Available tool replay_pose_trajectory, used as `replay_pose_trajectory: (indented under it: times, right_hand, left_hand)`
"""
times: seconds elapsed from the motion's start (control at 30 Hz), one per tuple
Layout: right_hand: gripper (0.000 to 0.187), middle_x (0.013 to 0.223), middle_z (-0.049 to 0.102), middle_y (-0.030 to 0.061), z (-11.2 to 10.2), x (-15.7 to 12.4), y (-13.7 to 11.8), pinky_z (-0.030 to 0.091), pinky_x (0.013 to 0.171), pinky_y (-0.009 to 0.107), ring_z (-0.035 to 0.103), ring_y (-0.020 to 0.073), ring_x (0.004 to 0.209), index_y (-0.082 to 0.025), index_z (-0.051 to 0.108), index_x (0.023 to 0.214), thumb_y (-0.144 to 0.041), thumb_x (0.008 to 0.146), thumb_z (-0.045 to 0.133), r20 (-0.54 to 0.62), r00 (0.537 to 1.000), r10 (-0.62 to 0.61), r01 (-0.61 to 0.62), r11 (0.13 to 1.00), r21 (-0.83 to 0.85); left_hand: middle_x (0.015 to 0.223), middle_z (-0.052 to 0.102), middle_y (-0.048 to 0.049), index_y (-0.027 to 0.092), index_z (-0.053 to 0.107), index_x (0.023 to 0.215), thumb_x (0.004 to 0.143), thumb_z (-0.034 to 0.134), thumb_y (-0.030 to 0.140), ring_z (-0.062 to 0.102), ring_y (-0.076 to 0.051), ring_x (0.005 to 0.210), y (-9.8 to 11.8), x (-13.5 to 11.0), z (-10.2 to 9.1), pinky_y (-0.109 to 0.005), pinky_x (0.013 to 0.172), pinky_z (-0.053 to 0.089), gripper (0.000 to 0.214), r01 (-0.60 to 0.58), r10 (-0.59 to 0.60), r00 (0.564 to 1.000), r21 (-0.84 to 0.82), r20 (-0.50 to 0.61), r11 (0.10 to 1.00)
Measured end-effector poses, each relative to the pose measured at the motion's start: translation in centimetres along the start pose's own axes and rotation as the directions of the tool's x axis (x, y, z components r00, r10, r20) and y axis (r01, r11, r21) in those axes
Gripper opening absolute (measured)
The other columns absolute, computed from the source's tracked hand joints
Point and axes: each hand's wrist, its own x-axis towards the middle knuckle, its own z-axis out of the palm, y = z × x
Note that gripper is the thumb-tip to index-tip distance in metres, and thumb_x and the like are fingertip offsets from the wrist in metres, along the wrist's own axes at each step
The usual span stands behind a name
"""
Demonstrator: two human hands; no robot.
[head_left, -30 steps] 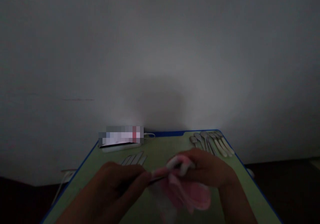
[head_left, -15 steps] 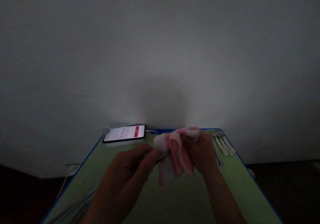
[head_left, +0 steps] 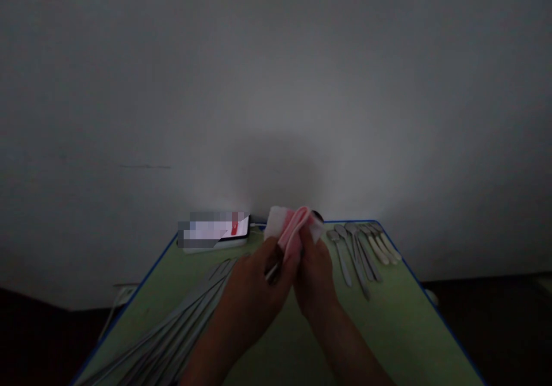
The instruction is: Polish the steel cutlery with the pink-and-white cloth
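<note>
1. Head view: my left hand (head_left: 254, 285) is closed round a metal utensil (head_left: 272, 272); my right hand (head_left: 317, 271) pinches the pink cloth (head_left: 290, 229) over its far end.
2. Both have moved farther across the tabletop (head_left: 388, 328) than a second ago, with the cloth bunched tighter.
3. Spoons (head_left: 357, 248) at far right now show uncovered.
</note>
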Motion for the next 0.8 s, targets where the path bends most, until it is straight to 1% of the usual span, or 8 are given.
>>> replay_pose_trajectory:
  times: [0.1,0.2,0.37,0.47,0.53,0.63,0.7,0.8]
  right_hand:
    - [0.034,0.076,0.064,0.0023,-0.4,0.7,-0.5,0.042,0.057,0.021,0.056,0.0116,0.064,-0.017,0.062,0.088,-0.048,0.074,0.057,0.082,0.994,-0.074,0.077,0.997,-0.026]
    - [0.034,0.078,0.064,0.0019,-1.4,1.4,-1.6,0.041,0.057,0.02,0.055,0.0116,0.066,-0.017,0.062,0.093,-0.045,0.075,0.057,0.124,0.979,-0.16,0.173,0.98,-0.101]
    - [0.031,0.068,0.061,-0.0003,-3.0,1.6,-3.1,0.038,0.054,0.02,0.05,0.0103,0.06,-0.014,0.064,0.082,-0.043,0.076,0.056,0.072,0.942,-0.329,0.333,0.879,-0.342]
    - [0.029,0.065,0.059,-0.0015,-3.1,1.6,-3.3,0.036,0.05,0.02,0.048,0.0092,0.055,-0.014,0.065,0.082,-0.041,0.074,0.059,0.048,0.931,-0.361,0.351,0.856,-0.378]
    - [0.03,0.066,0.06,-0.0015,-2.9,1.7,-3.2,0.037,0.05,0.02,0.049,0.0089,0.054,-0.014,0.065,0.085,-0.04,0.072,0.062,0.029,0.953,-0.302,0.297,0.908,-0.294]
    - [0.028,0.074,0.064,-0.0003,-2.7,2.2,-3.2,0.042,0.055,0.022,0.055,0.0108,0.06,-0.017,0.065,0.089,-0.037,0.069,0.065,0.063,0.99,-0.127,0.128,0.992,-0.019]
    - [0.025,0.08,0.066,0.0004,-2.8,2.5,-3.4,0.045,0.06,0.023,0.059,0.0123,0.067,-0.018,0.065,0.089,-0.033,0.069,0.067,0.089,0.995,-0.053,0.041,0.99,0.136]
    - [0.026,0.089,0.067,0.0019,-3.1,2.8,-3.6,0.047,0.065,0.024,0.061,0.0134,0.074,-0.019,0.064,0.093,-0.033,0.071,0.065,0.091,0.994,-0.054,0.032,0.971,0.236]
  left_hand:
    - [0.075,0.064,0.0004,0.019,0.053,0.086,0.086,0.044,0.028,0.059,-0.014,0.065,-0.7,0.2,-0.8,-0.023,0.058,0.038,0.012,-0.005,0.006,0.999,-0.014,0.041,1.0]
    - [0.063,0.057,0.0034,0.019,0.054,0.09,0.089,0.04,0.035,0.052,-0.012,0.055,-1.3,0.1,-1.6,-0.022,0.052,0.035,0.021,0.002,0.007,0.991,-0.067,0.131,0.998]
    - [0.057,0.044,0.0061,0.019,0.055,0.102,0.09,0.035,0.042,0.042,-0.01,0.05,-1.6,-0.3,-2.9,-0.019,0.045,0.032,0.032,0.083,-0.033,0.968,-0.191,0.25,0.978]
    - [0.06,0.047,0.0048,0.019,0.057,0.097,0.088,0.039,0.042,0.042,-0.01,0.052,-1.2,-0.2,-3.2,-0.02,0.047,0.032,0.03,0.069,-0.026,0.976,-0.193,0.217,0.979]
    - [0.06,0.047,0.0048,0.018,0.058,0.091,0.088,0.039,0.042,0.041,-0.01,0.052,-1.0,-0.1,-3.0,-0.02,0.047,0.031,0.03,0.054,-0.026,0.988,-0.183,0.15,0.982]
    - [0.057,0.045,0.0059,0.018,0.056,0.089,0.088,0.04,0.042,0.04,-0.01,0.05,-0.8,0.0,-2.1,-0.02,0.047,0.03,0.028,0.033,-0.011,0.991,-0.162,0.134,0.986]
    - [0.057,0.047,0.0059,0.019,0.056,0.091,0.088,0.04,0.04,0.042,-0.01,0.051,-0.6,0.0,-1.4,-0.021,0.048,0.029,0.026,-0.016,0.037,0.986,-0.126,0.161,0.992]
    - [0.059,0.049,0.0059,0.019,0.054,0.084,0.09,0.038,0.038,0.045,-0.01,0.053,-0.5,-0.1,-0.7,-0.022,0.05,0.028,0.026,-0.105,0.115,0.975,-0.06,0.19,0.993]
